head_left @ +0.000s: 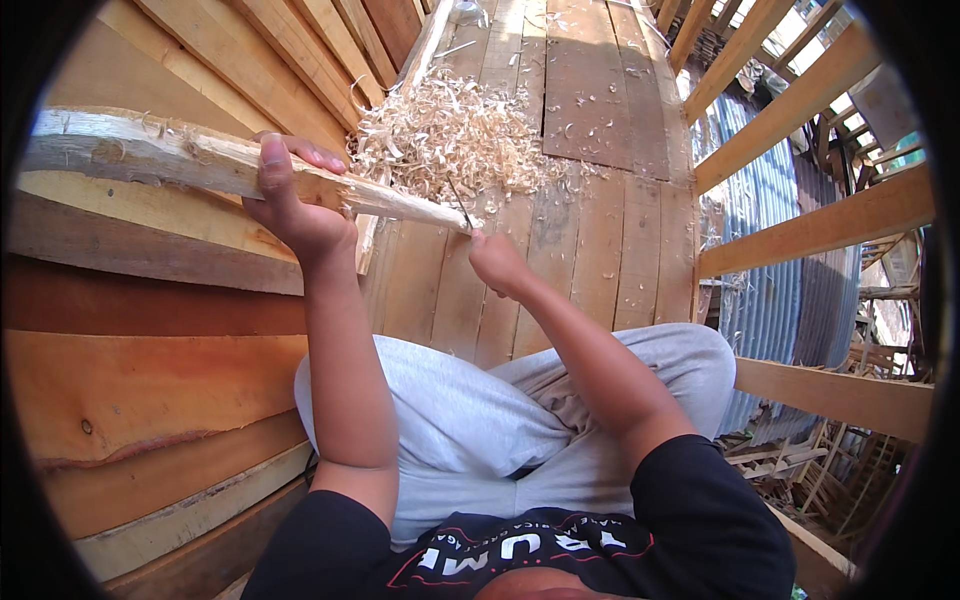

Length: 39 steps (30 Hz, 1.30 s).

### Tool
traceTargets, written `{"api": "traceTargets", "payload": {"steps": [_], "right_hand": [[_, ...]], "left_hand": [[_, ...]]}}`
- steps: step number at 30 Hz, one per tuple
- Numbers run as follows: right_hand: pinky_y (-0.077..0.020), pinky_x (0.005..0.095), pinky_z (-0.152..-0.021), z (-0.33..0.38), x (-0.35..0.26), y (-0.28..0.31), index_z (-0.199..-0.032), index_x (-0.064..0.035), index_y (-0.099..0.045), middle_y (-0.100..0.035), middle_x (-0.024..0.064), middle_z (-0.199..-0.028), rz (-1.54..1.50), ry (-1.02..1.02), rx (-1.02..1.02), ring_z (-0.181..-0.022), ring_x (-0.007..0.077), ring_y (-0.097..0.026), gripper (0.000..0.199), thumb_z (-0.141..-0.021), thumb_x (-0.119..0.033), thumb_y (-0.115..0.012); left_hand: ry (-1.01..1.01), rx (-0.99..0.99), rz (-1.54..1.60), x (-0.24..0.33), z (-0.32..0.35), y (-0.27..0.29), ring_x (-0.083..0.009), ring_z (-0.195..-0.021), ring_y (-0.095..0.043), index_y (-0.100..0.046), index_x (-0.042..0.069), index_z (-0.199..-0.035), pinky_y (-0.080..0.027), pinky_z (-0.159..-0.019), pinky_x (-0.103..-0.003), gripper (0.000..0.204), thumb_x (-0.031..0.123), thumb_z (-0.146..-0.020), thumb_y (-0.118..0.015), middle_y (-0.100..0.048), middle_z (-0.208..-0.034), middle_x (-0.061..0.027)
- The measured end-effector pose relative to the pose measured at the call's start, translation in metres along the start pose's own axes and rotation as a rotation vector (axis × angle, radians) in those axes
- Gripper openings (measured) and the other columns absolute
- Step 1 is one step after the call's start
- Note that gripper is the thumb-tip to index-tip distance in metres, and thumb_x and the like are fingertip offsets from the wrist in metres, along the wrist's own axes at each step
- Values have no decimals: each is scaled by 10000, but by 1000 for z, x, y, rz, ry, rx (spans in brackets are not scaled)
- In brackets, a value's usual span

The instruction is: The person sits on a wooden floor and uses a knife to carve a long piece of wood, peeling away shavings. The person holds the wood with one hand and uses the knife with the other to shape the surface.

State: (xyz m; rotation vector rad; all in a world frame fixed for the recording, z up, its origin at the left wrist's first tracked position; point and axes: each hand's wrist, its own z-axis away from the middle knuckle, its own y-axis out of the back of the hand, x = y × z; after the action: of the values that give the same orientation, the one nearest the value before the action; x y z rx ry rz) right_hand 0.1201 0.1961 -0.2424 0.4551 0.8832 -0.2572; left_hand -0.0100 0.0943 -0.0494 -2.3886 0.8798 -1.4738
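Observation:
A long, pale, peeled wooden pole comes in from the left and tapers toward the middle of the head view. My left hand is closed around it from below, thumb up over its side. At the pole's thin end, my right hand is in a fist around a knife whose handle is hidden in my fingers. The thin dark knife blade points up and away, crossing the pole's tip. Beyond the pole lies a heap of curled wood shavings on the plank floor.
Stacked boards rise close along my left side. To my right runs a wooden slat railing, with corrugated metal sheets below and outside it. My crossed legs in grey trousers are under my forearms. A flat brown panel lies farther off.

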Motion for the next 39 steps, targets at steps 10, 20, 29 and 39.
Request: {"api": "traceTargets", "payload": {"steps": [10, 20, 29, 39], "right_hand": [[-423, 466, -624, 28, -39, -17, -749, 54, -481, -464, 174, -570, -29, 371, 93, -552, 289, -472, 526, -1044, -354, -330], [-436, 437, -501, 54, -53, -20, -675, 33, -464, -461, 129, -531, 62, 420, 163, -455, 254, -514, 569, -1036, -387, -331], [-471, 520, -802, 14, -21, -3, -856, 95, -644, -638, 329, -834, 138, 85, 92, -855, 488, -624, 576, -1011, -361, -328], [-474, 520, -832, 9, -21, -5, -903, 92, -653, -638, 340, -884, 113, 54, 68, -889, 469, -635, 577, -1010, -375, -330]], "left_hand": [[-13, -7, -116, -2, 3, 1, -158, -575, -466, -478, 98, -882, -431, -563, -312, 295, 378, -894, -568, -454, -649, -33], [-96, 162, -186, -3, 9, -7, -135, -481, -501, -509, 57, -767, -442, -499, -277, 291, 293, -857, -655, -502, -597, -41], [-108, 291, -234, 0, 9, -22, -106, -569, -502, -542, -1, -922, -462, -507, -262, 299, 262, -870, -675, -532, -707, -40], [-124, 373, -307, 2, 6, -26, -167, -513, -514, -496, 54, -742, -450, -550, -301, 353, 351, -871, -634, -475, -571, -46]]}}
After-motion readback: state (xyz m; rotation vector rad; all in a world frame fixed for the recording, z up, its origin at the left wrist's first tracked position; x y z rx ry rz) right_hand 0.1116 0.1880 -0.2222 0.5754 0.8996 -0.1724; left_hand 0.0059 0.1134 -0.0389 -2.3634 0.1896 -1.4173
